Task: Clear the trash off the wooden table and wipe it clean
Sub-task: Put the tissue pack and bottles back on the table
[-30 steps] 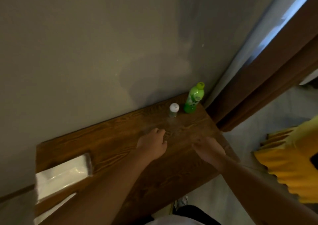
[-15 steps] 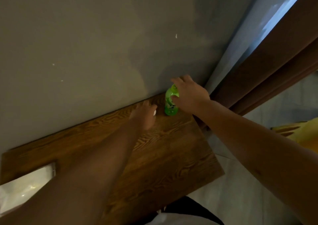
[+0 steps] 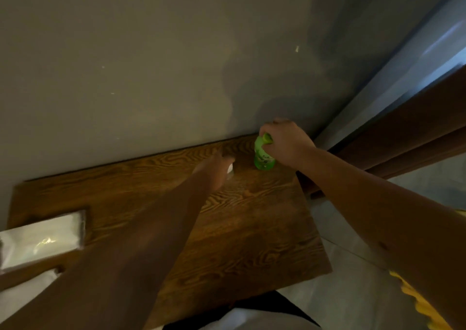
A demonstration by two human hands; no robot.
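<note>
A green plastic bottle (image 3: 263, 158) stands at the back right corner of the wooden table (image 3: 242, 233), close to the wall. My right hand (image 3: 285, 143) grips its neck and cap from above. Just left of it stands a small bottle with a white cap (image 3: 230, 168), mostly hidden behind my left hand (image 3: 214, 170). My left hand is wrapped around that small bottle, blurred by motion.
A white tissue pack in clear wrap (image 3: 42, 239) lies at the table's left edge, with another white item (image 3: 27, 289) below it. Brown curtain (image 3: 403, 138) and a window edge stand to the right. Grey floor lies past the table's right edge.
My right hand's fingers have curled around the green bottle's top. My left hand has settled around the small white-capped bottle. The camera has shifted slightly.
</note>
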